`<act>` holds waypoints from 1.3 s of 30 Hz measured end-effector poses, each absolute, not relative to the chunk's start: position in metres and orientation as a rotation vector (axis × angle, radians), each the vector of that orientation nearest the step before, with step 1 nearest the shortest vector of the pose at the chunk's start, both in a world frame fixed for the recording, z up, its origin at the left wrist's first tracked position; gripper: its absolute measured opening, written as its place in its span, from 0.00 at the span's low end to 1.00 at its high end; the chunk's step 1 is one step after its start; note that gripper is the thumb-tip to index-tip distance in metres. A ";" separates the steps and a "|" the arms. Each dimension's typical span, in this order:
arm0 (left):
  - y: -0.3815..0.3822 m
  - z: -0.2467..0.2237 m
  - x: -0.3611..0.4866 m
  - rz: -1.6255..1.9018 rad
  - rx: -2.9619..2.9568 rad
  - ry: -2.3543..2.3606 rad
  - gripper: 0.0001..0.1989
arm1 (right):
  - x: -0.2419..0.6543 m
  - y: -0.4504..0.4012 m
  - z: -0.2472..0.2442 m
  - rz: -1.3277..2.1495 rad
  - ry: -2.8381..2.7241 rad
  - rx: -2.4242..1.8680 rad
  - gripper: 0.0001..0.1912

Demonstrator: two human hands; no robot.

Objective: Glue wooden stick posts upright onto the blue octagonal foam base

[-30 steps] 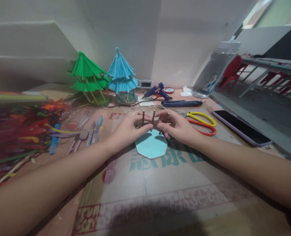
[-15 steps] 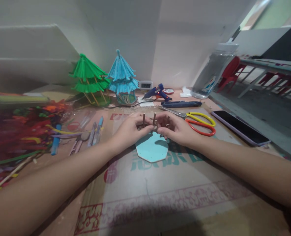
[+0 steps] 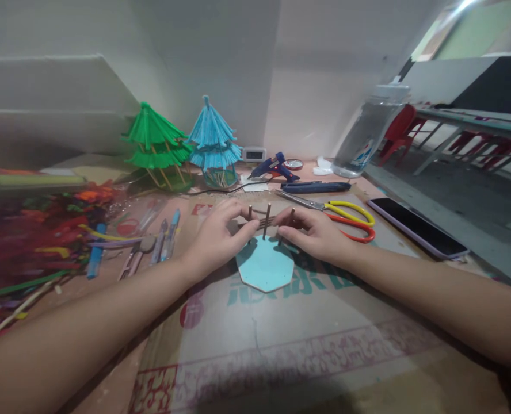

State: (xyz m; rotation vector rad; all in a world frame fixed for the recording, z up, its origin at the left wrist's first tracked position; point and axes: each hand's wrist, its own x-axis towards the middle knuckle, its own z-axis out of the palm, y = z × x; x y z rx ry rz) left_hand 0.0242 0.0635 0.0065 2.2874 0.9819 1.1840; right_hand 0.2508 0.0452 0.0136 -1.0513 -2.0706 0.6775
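A light blue polygonal board point(image 3: 265, 267) lies flat on the printed cardboard, with several thin brown sticks standing at its far edge. The middle stick point(image 3: 266, 221) rises between my hands, and short crosswise sticks run behind it. My left hand point(image 3: 225, 230) is closed around the left upright stick, thumb and fingers pinching there. On the other side my right hand point(image 3: 309, 230) pinches the right upright stick near the ends of the crosswise sticks. My fingers partly hide both side sticks.
Behind stand a green model point(image 3: 158, 144), a blue model point(image 3: 215, 144) and a glue gun point(image 3: 277, 168). Scissors point(image 3: 350, 213) and a phone point(image 3: 417, 227) lie right, near a large bottle point(image 3: 363, 138). Pens point(image 3: 169, 236) and colourful craft pieces point(image 3: 35, 241) are left.
My thumbs and fingers have moved apart, so the middle stick now shows down to the board. The whole view has shifted slightly.
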 end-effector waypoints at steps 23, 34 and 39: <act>0.071 -0.002 0.028 1.260 2.179 0.982 0.04 | 0.258 0.056 -0.002 0.841 -1.924 -1.155 0.18; 0.073 -0.004 0.028 1.369 2.169 0.986 0.05 | 0.252 0.049 0.010 0.719 -1.919 -1.328 0.24; 0.075 -0.005 0.028 1.331 2.185 1.012 0.04 | 0.253 0.049 0.010 0.744 -1.874 -1.350 0.26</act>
